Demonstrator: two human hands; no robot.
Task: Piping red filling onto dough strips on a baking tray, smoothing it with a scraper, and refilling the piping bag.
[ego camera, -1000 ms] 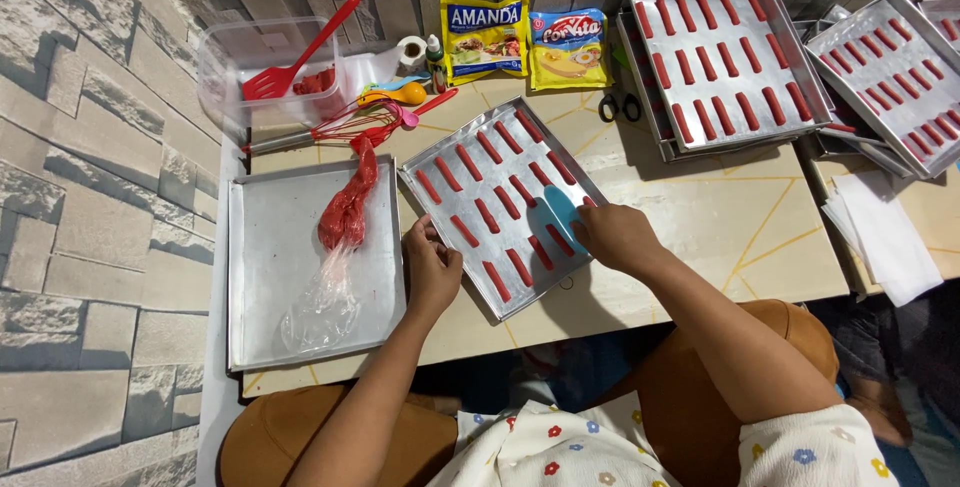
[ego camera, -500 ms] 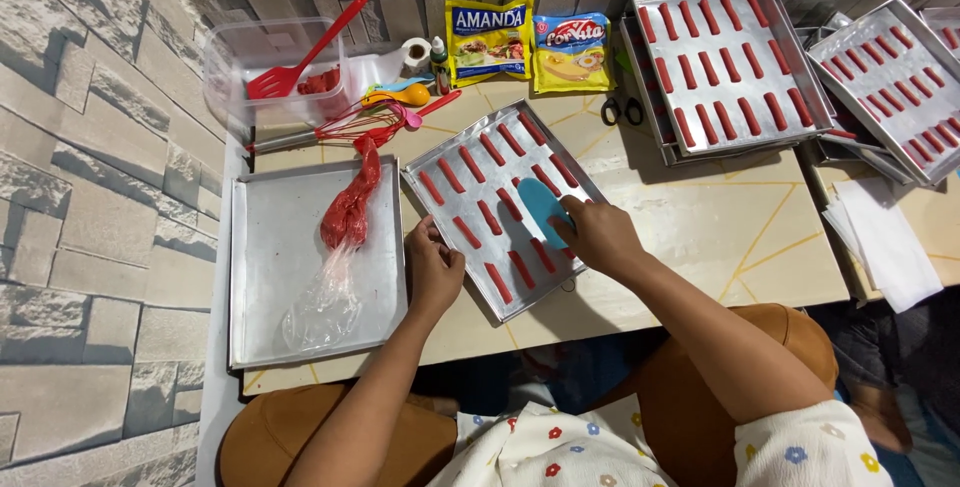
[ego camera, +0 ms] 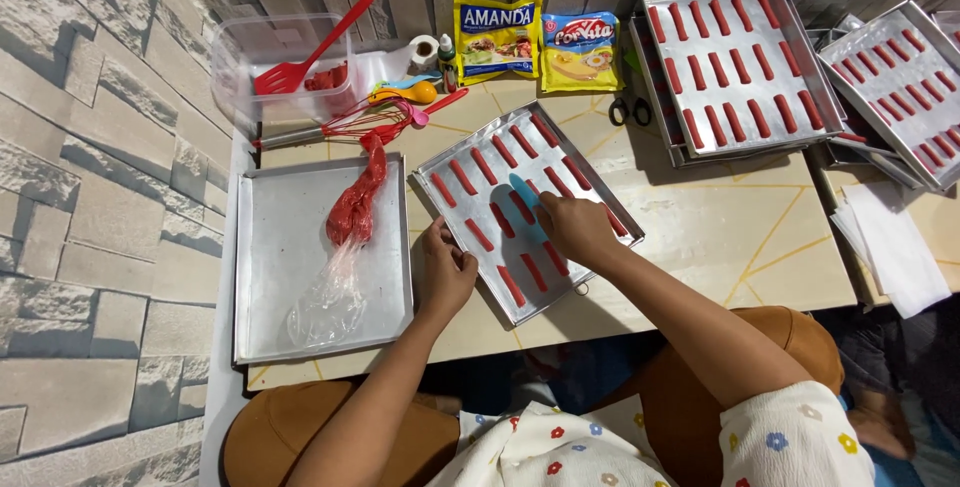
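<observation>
Head view looks straight down on our work. Our right hand (ego camera: 575,230) pinches a light blue scraper (ego camera: 524,199), its blade resting on the red strips (ego camera: 498,215) in the near baking tray (ego camera: 610,209). Our left hand (ego camera: 443,269) rests curled against that tray's lower left rim, fingers closed over the edge to steady it. We judge this tray well along: several rows of red strips lie on it, tilted on the table, though bare metal shows along its near side. Just left, a second tray (ego camera: 270,317) holds only a piping bag (ego camera: 345,237) with red paste in its upper half and a flat, clear lower half, so no strips are laid there. Farther back on the right, two filled trays (ego camera: 740,67) sit with full rows of strips.
</observation>
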